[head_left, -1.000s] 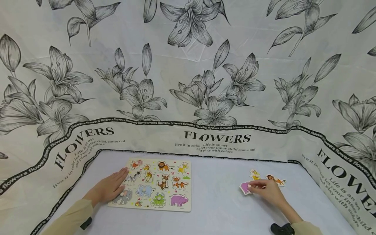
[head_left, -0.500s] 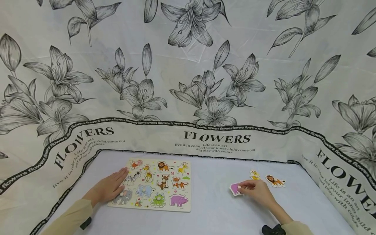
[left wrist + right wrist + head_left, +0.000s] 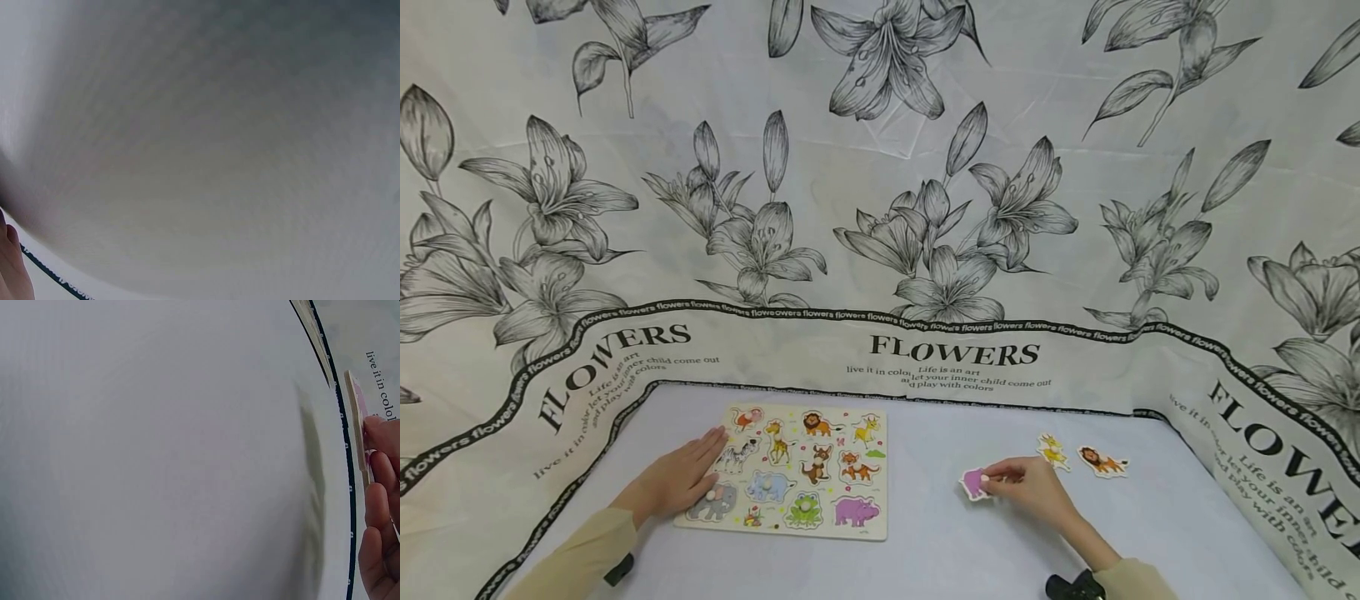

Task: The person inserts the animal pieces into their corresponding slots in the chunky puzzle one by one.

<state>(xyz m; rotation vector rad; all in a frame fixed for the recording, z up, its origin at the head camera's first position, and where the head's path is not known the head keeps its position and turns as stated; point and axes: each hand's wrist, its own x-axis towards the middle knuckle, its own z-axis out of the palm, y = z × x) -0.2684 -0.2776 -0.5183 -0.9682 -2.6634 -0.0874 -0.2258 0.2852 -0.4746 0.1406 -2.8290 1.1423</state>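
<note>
My right hand (image 3: 1033,493) pinches a purple hippo puzzle piece (image 3: 972,484) between thumb and fingers, over the table right of the board. The right wrist view shows this piece (image 3: 356,409) nearly edge-on at the right, fingertips (image 3: 377,503) curled beside it. A wooden animal peg puzzle board (image 3: 882,475) lies left of the middle, with a matching purple hippo picture at its lower right. Flat on the board's left edge rests my left hand (image 3: 673,481), fingers extended. Part of that hand (image 3: 14,269) shows in the left wrist view's lower left corner.
A lion piece (image 3: 1103,462) and a yellow goat-like piece (image 3: 1053,451) lie on the white table (image 3: 940,558) beyond my right hand. A flower-printed cloth (image 3: 955,275) hangs along the back and both sides.
My right hand has carried the hippo piece leftward, toward the board, uncovering the lion and the yellow piece. The left hand has stayed where it was.
</note>
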